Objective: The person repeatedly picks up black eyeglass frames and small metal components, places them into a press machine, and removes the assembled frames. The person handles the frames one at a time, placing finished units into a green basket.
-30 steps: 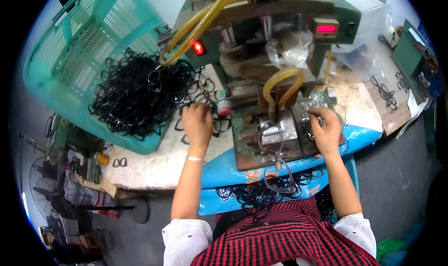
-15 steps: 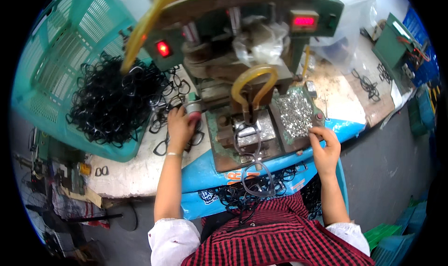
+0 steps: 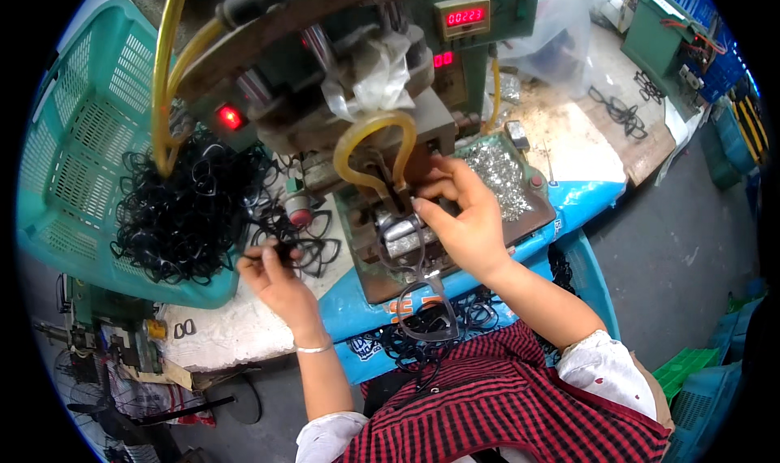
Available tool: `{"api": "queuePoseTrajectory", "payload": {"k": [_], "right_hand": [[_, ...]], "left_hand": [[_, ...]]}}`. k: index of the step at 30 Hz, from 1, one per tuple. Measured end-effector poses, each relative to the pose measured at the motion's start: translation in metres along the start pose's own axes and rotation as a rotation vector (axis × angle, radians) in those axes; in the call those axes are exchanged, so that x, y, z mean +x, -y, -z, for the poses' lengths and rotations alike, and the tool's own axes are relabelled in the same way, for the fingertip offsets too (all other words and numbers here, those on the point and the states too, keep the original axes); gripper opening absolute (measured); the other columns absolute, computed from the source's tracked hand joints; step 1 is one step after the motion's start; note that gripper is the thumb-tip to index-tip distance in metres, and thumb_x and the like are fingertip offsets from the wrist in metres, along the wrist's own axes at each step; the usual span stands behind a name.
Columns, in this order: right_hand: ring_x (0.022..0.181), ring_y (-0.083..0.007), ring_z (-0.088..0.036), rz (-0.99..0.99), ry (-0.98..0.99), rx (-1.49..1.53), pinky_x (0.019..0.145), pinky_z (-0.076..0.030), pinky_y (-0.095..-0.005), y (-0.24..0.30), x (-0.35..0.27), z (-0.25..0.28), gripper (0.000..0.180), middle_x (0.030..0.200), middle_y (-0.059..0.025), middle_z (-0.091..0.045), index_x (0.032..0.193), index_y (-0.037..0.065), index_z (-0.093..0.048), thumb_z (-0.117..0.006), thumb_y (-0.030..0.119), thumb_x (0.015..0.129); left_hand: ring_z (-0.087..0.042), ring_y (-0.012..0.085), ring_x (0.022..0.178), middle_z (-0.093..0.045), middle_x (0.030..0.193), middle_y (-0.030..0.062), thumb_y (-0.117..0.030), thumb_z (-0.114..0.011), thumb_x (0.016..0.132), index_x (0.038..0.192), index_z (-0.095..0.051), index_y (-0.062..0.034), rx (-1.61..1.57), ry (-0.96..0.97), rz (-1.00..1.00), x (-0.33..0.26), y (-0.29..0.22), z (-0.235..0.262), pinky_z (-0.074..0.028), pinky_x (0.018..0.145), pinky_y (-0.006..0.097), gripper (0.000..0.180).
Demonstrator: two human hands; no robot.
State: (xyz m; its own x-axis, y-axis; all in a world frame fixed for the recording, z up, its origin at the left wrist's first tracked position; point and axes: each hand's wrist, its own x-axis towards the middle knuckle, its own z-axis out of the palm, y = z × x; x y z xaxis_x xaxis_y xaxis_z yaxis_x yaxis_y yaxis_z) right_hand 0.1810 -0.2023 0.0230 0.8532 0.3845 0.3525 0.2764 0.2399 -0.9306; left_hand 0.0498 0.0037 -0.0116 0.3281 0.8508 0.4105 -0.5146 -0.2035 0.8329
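Note:
My left hand (image 3: 280,278) is by the pile's edge, its fingers closed on a black eyeglass frame (image 3: 313,252). My right hand (image 3: 467,219) reaches in to the green bench machine (image 3: 366,244), thumb and forefinger pinched beside its metal jaws. Whatever is between those fingertips is too small to make out. A translucent grey eyeglass frame (image 3: 436,285) hangs from the machine's front, one rim at the metal block (image 3: 402,234) and the other over the table edge. Above it curves a yellow tube (image 3: 376,123). Small silvery metal parts (image 3: 497,179) are heaped on the machine's base to the right.
A green plastic basket (image 3: 89,211) at left spills black frames (image 3: 187,211) onto the table. A round red button (image 3: 300,217) stands between pile and machine. More black frames (image 3: 467,313) lie on blue plastic below the front edge. Further frames (image 3: 621,114) lie far right.
My right hand has moved left from the metal parts to the machine's jaws. My left hand has come off the red button and down onto a black frame. The view has shifted.

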Motion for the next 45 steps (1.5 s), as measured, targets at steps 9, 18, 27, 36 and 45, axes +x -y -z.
{"api": "queuePoseTrajectory", "payload": {"k": [9,18,27,36,45], "right_hand": [[0.099,-0.0142,-0.066,-0.073,0.044,0.205,0.093,-0.048,-0.0283,0.031,-0.010,-0.013,0.050,0.105,-0.0104,-0.070,0.133,-0.002,-0.049,-0.063,-0.002,0.085],[0.125,-0.0369,-0.052,0.204,-0.076,-1.190,0.102,-0.045,-0.0456,-0.060,0.000,0.103,0.020,0.123,-0.0172,-0.062,0.095,0.010,-0.074,-0.073,0.012,0.075],[0.126,-0.0315,-0.052,0.449,0.277,-1.184,0.088,-0.051,-0.0449,-0.068,0.019,0.087,0.020,0.129,-0.0139,-0.058,0.092,0.005,-0.064,-0.070,0.008,0.073],[0.075,-0.0188,-0.066,0.015,-0.186,-0.656,0.071,-0.051,-0.0308,-0.065,0.008,0.104,0.009,0.082,-0.0074,-0.069,0.093,0.003,-0.068,-0.070,0.005,0.084],[0.083,-0.0206,-0.069,-0.058,-0.134,-0.509,0.077,-0.052,-0.0302,-0.044,0.009,0.071,0.016,0.090,-0.0123,-0.073,0.098,0.001,-0.073,-0.069,0.006,0.084]], "left_hand": [[-0.066,0.0280,0.086,-0.067,0.098,0.0171,-0.019,-0.055,0.101,0.101,-0.060,-0.0010,0.183,0.559,-0.652,-0.027,-0.070,-0.026,-0.055,0.084,0.044,0.019],[-0.069,0.0280,0.088,-0.073,0.103,0.0067,-0.006,-0.076,0.070,0.095,-0.075,-0.0115,0.488,1.054,-0.763,-0.031,-0.056,-0.056,-0.054,0.086,0.045,0.026],[-0.069,0.0259,0.090,-0.073,0.103,0.0064,-0.007,-0.077,0.072,0.096,-0.075,-0.0106,0.488,1.042,-0.692,-0.035,-0.055,-0.050,-0.051,0.092,0.048,0.024],[-0.063,0.0283,0.109,-0.066,0.117,0.0148,-0.001,-0.058,0.092,0.105,-0.063,-0.0022,0.731,0.326,-0.729,-0.053,-0.090,0.022,-0.048,0.099,0.044,0.014],[-0.054,0.0342,0.104,-0.064,0.113,0.0148,-0.027,-0.076,0.080,0.082,-0.070,-0.0060,1.424,0.330,-0.577,0.048,0.015,0.018,-0.039,0.097,0.045,0.022]]}}
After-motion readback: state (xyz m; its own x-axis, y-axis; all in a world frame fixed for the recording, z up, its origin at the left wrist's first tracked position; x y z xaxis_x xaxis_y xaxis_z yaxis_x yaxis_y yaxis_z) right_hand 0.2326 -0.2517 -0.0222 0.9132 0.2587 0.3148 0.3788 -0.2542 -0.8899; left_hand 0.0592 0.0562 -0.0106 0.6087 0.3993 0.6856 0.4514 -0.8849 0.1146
